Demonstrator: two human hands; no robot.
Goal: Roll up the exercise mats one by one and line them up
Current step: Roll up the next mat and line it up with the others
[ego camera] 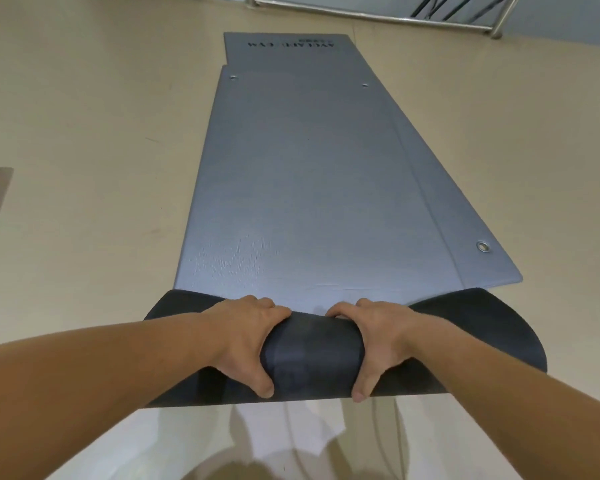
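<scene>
Grey top mat (291, 188) hides most of a lower mat (478, 244); both hands (243, 341) (378, 341) clutch its rolled end, fingertips hidden.

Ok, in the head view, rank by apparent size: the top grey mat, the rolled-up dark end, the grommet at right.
1. Top grey mat, largest.
2. Rolled-up dark end, though nearness to the camera inflates it.
3. Grommet, smallest by far.
</scene>
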